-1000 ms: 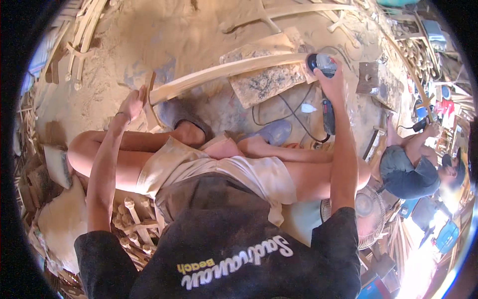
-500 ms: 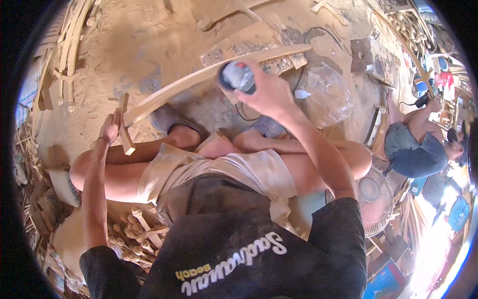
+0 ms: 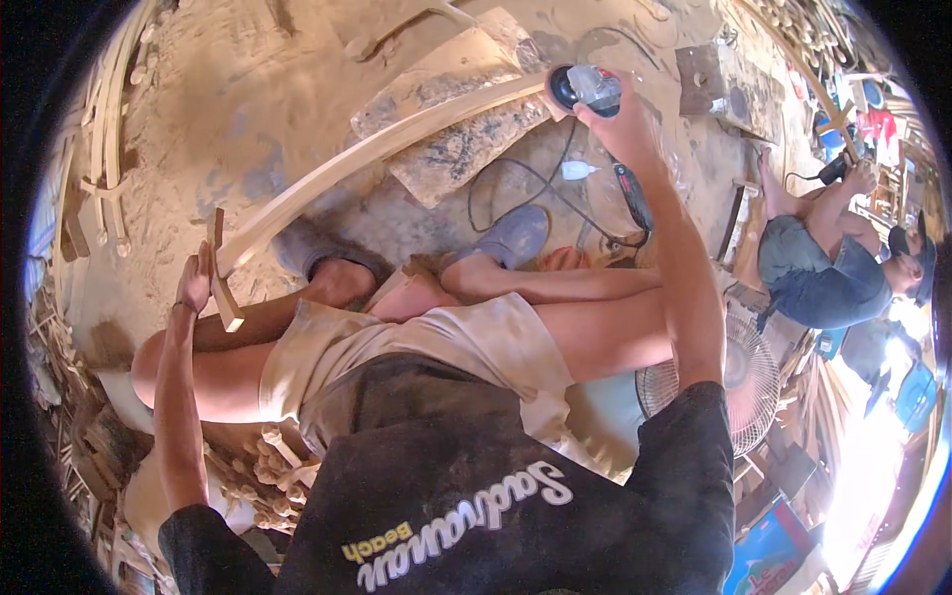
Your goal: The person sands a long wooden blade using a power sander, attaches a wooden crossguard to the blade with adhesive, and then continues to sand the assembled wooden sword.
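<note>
My left hand (image 3: pixel 196 281) is closed round the handle end of a long, curved wooden sword (image 3: pixel 372 151), just behind its short crossguard (image 3: pixel 228 302). The pale blade slants away to the right above my shins. At the tip end my right hand (image 3: pixel 625 124) grips a handheld power sander (image 3: pixel 597 87) with a round black pad. The pad faces left, against or very near the blade tip; whether they touch I cannot tell. A worn board or block (image 3: pixel 446 159) lies beneath the outer half of the blade.
On the ground lie a second power tool (image 3: pixel 632 196), a looping black cord (image 3: pixel 516 164) and a small white bottle (image 3: pixel 578 171). A caged fan (image 3: pixel 749 382) stands by my right knee. Wooden swords (image 3: pixel 104 169) lie far left. To the right, a co-worker (image 3: pixel 833 268) holds a tool.
My right hand has carried the sander right and farther away, from mid-blade to the tip. The sword has shifted slightly left, its handle end nearer me. A second power tool now shows.
</note>
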Tool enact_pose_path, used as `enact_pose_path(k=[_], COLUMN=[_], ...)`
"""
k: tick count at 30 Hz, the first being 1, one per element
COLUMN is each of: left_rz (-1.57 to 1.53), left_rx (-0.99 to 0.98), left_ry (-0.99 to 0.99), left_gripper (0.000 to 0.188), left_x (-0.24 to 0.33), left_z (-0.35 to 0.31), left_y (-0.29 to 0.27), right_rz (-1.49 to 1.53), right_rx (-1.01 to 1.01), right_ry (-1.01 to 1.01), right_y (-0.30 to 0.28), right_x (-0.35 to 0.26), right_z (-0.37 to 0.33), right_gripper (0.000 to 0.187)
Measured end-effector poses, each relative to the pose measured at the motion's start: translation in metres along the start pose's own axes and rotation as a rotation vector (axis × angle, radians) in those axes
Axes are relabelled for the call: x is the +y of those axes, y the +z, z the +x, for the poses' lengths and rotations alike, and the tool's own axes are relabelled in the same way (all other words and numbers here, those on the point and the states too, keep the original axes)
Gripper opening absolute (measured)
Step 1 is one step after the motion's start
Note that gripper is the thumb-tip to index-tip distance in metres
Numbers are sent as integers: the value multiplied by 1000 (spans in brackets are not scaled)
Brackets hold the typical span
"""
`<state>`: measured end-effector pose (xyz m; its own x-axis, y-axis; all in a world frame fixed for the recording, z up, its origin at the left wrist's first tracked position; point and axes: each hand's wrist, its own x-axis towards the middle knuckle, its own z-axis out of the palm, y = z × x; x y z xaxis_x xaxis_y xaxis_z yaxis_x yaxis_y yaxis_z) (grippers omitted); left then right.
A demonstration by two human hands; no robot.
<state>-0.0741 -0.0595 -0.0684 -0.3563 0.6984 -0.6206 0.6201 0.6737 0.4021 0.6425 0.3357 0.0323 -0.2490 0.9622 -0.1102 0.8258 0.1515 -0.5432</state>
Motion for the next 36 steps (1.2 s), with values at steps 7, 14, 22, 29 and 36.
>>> enact_pose_path(k=[7, 14, 22, 29, 36], left_rz=[-20, -74, 119, -118, -608], left_rx=[30, -62, 35, 211, -495], left_ry=[-1, -57, -33, 289, -54], left_gripper=[91, 91, 85, 56, 87], left_x=[6, 26, 17, 16, 105], left_z=[-4, -14, -2, -10, -24], left_y=[0, -5, -4, 2, -62], right_rz=[-157, -87, 61, 196, 70], right_rx=[60, 63, 120, 232, 285], right_ry=[80, 167, 280, 389, 180], right_y=[-19, -31, -35, -54, -51], right_x=[38, 55, 83, 37, -34], right_z=[24, 45, 55, 29, -8], right_gripper=[76, 83, 87, 99, 94])
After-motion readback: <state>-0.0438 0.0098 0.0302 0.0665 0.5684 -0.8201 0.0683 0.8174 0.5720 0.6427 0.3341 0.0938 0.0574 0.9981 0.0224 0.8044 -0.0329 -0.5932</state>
